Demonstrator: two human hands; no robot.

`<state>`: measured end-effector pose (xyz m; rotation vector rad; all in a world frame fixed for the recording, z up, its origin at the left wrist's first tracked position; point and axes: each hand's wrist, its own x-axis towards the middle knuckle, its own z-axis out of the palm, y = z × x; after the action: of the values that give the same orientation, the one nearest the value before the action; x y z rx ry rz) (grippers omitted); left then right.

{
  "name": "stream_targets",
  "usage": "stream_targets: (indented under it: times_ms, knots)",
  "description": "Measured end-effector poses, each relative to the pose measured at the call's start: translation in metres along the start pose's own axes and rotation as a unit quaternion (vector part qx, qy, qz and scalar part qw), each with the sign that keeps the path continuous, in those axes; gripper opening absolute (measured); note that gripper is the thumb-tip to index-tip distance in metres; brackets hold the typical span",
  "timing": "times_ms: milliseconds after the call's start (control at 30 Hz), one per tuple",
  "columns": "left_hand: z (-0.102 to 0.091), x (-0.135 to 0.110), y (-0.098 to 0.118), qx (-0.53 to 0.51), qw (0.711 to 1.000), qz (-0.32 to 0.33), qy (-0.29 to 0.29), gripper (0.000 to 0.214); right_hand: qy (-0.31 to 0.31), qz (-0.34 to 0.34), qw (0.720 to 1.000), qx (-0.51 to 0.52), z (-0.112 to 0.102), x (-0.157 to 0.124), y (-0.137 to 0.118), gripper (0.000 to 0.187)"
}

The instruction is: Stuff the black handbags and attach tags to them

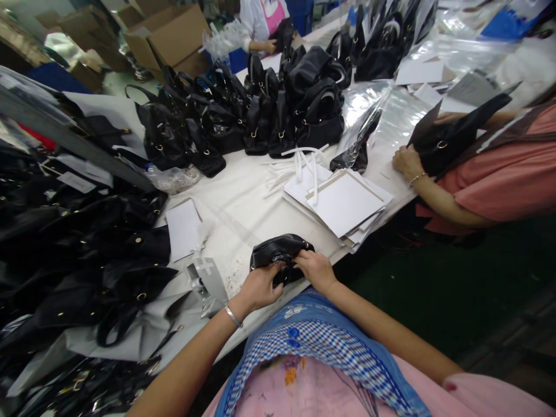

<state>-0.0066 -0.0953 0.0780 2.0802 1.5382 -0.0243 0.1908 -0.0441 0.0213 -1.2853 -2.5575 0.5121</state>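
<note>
A small black leather bag (278, 252) lies at the near edge of the white table (243, 191), right in front of me. My left hand (258, 286) grips its near left side, fingers curled into the leather. My right hand (315, 267) holds its right end, fingers closed over the edge. A silver bangle sits on my left wrist.
Heaps of black handbags (87, 255) fill the left side, and more stand in rows (260, 110) at the back. A stack of white cards (341, 202) lies at right. A person in a salmon top (499, 174) holds a black bag (452, 136). Another person (260, 23) works far back beside cardboard boxes (169, 35).
</note>
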Motion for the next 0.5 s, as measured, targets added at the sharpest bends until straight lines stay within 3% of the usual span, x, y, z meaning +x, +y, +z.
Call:
stream_targets:
  times_ms: [67,200,300,433,500]
  knots:
    - [0.001,0.003,-0.001,0.021,0.999,-0.029,0.002,0.048,0.006,-0.021,1.0,0.013,-0.001,-0.003,0.001,0.017]
    - [0.011,0.011,-0.004,0.037,0.998,-0.059,0.011,0.039,0.023,-0.154,0.985,0.075,0.002,-0.013,0.006,0.03]
    - [0.01,0.008,-0.006,0.029,0.998,-0.054,0.002,0.041,0.03,-0.177,0.981,0.079,0.009,-0.013,0.003,0.03]
    - [-0.018,-0.016,-0.005,-0.038,0.999,-0.007,-0.004,0.038,0.045,-0.182,0.979,0.081,0.015,-0.006,-0.004,0.025]
    - [-0.04,-0.029,-0.009,-0.117,0.993,-0.001,0.033,0.026,0.064,-0.196,0.974,0.093,0.018,-0.005,-0.004,0.023]
